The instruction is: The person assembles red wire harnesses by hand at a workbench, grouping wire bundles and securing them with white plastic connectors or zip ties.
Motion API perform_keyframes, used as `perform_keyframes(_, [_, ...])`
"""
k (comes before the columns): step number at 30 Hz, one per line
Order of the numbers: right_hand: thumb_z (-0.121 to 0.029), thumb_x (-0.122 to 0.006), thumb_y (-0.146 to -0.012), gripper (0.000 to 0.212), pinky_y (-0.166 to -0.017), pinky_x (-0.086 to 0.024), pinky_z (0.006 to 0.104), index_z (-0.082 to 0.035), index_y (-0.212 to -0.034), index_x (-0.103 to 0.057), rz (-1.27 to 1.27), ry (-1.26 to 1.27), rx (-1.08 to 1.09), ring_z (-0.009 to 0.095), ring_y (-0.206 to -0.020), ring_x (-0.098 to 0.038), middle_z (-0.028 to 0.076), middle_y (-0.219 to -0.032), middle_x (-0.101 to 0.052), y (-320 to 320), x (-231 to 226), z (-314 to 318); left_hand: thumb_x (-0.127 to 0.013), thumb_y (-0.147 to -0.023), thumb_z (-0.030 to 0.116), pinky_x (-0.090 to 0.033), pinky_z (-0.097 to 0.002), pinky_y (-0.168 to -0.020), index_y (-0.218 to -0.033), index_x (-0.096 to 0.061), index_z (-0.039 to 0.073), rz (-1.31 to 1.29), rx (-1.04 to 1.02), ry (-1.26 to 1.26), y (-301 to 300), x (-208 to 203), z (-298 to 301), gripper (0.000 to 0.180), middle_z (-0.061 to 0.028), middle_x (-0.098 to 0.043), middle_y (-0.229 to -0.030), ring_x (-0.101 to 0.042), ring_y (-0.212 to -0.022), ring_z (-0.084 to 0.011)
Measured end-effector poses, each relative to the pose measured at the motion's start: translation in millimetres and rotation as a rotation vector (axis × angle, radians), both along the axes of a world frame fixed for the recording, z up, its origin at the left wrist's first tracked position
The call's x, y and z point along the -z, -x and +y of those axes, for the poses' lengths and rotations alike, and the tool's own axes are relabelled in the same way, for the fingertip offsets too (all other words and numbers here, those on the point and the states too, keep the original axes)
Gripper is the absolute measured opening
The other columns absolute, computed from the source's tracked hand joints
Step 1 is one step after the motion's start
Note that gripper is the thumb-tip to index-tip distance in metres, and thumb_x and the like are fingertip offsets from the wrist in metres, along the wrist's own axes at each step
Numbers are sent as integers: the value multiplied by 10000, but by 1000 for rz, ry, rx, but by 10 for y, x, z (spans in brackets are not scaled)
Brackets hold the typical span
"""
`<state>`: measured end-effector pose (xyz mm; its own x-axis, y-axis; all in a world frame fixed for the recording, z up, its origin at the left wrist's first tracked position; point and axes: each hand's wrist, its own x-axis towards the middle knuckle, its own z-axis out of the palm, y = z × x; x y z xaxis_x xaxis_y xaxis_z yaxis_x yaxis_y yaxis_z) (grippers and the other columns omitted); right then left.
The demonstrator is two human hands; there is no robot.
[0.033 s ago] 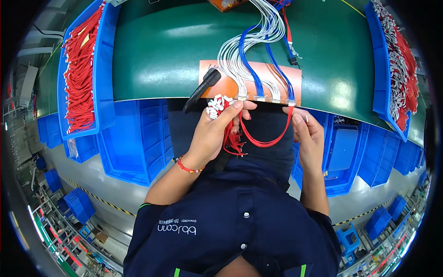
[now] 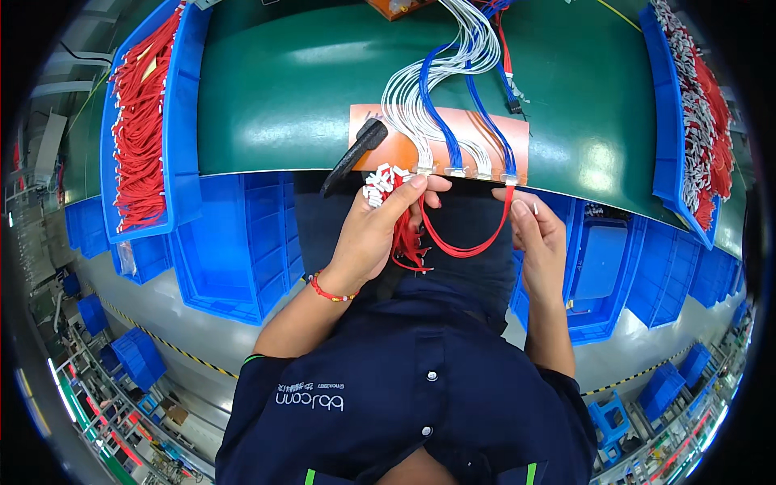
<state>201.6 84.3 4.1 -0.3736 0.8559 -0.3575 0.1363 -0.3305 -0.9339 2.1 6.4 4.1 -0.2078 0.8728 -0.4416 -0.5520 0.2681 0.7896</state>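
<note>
A bunch of red wires with white connectors (image 2: 378,186) is gripped in my left hand (image 2: 368,238), its loose ends hanging below the palm. That hand's thumb and fingertips are by a white connector (image 2: 424,172) at the board's near edge. My right hand (image 2: 543,238) is closed beside the rightmost connector (image 2: 510,179), index fingertip behind the wires. Something small and white shows at its fingers; I cannot make out what it is. A loop of red wires (image 2: 461,254) hangs between the two connectors. White wires (image 2: 400,93) and blue wires (image 2: 437,120) run up from the orange board (image 2: 519,145).
A black-handled tool (image 2: 356,153) lies at the board's left, over the edge of the green table (image 2: 275,105). Blue bins of red wires stand left (image 2: 182,121) and right (image 2: 667,121). More blue bins (image 2: 214,250) sit below the table edge.
</note>
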Motion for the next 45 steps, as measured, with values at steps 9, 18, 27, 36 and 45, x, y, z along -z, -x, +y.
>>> perform_keyframes(9, [-212,-574,-978,267,-530,-230,204,4,-969,-730,55,-57,10,6,-591,-326,-87,-631,-455,144,86,50,-529,-997,233,-394,-242,-541,-952,-653,-21,-191,54,-27,-25,19,33,286,37,-464,-599,-414,-520,-49])
perform_keyframes(18, [-222,-546,-977,296,-499,-181,204,32,-987,-697,56,-65,-85,4,-543,-282,-98,-595,-380,74,25,9,-440,-1003,226,-341,-244,-514,-1026,-618,-61,-164,78,-34,-110,-11,-13,338,50,-365,-561,-338,-487,-47])
perform_keyframes(27, [-228,-481,-1008,322,-507,-175,204,18,-1001,-690,155,52,-72,-7,-561,-265,-109,-634,-387,51,57,66,-384,-984,253,-511,-295,-632,-1090,-582,-113,-84,15,-63,-102,0,-51,429,-12,-490,-593,-476,-526,-88])
perform_keyframes(36, [-213,-482,-1001,317,-489,-168,206,25,-992,-690,217,104,-62,-3,-542,-249,-110,-615,-346,103,77,69,-364,-980,238,-366,-268,-534,-903,-542,12,-195,-63,-74,-124,97,-120,298,-16,-400,-569,-361,-490,-103])
perform_keyframes(45, [-240,-509,-986,328,-487,-151,209,29,-969,-695,205,138,-44,-5,-522,-231,-111,-583,-340,90,64,82,-456,-1000,229,-372,-241,-530,-888,-599,-6,-96,-74,-70,-131,104,-61,297,11,-445,-570,-385,-493,-57])
